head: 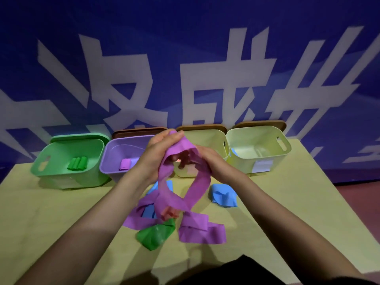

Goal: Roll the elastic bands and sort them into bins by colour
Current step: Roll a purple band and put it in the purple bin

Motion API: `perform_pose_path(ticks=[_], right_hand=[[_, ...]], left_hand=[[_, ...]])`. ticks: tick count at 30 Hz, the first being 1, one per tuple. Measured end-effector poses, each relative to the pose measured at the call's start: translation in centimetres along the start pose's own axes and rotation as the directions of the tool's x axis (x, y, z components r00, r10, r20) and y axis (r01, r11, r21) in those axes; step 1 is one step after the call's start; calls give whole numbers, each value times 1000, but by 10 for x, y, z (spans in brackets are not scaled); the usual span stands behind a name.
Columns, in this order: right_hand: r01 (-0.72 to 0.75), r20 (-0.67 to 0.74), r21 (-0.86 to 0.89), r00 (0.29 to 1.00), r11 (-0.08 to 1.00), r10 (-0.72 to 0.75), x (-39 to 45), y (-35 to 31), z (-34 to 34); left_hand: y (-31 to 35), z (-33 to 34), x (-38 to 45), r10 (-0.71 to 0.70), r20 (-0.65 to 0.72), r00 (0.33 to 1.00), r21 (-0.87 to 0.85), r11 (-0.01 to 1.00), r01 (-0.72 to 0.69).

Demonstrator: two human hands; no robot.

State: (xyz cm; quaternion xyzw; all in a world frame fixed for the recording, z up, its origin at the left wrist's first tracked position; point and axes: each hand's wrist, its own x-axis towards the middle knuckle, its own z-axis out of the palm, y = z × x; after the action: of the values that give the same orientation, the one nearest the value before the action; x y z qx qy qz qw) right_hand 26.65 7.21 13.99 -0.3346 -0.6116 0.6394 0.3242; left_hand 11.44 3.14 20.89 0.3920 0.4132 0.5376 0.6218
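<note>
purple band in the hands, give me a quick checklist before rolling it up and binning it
1. Both hands on the band: ok. Left hand and right hand hold the purple band up.
2. Band free of the pile: not ok. Its tails lie tangled with the blue band, an orange piece and the green band.
3. Roll started: cannot tell; fingers hide it.
4. Purple bin open: ok, a purple roll lies inside.
5. Path to the bin: ok.

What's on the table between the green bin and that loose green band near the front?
Bare yellow table, crossed by the left forearm, between the green bin and the green band in the head view.
</note>
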Motion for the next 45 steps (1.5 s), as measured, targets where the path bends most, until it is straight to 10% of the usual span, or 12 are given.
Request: perform_pose_path(ticks=[9, 16, 25, 30, 36, 45], right_hand=[[-169, 141, -25, 975, 985, 170, -39, 12, -29], [-241, 136, 404, 970, 883, 202, -65, 22, -45], [67, -59, 773, 998, 631, -33, -85, -11, -34], [115, -36, 471, 993, 875, -112, -82, -39, -18], [92, -41, 277, 996, 957, -84, -80, -40, -1], [93, -290, 101, 955, 991, -60, -83, -36, -5]], left_hand=[[4, -40, -4, 22, -387, 922, -325, 932, -158], [-18, -67, -11, -18, -497, 868, -489, 832, -262], [-77, -75, -31, -243, -446, 861, -349, 934, 83], [-98, -43, -44, -320, -420, 849, -80, 945, 317], [-98, -27, -41, -25, -424, 905, 511, 819, 262], [-63, 59, -73, 312, -215, 925, 385, 898, -213]])
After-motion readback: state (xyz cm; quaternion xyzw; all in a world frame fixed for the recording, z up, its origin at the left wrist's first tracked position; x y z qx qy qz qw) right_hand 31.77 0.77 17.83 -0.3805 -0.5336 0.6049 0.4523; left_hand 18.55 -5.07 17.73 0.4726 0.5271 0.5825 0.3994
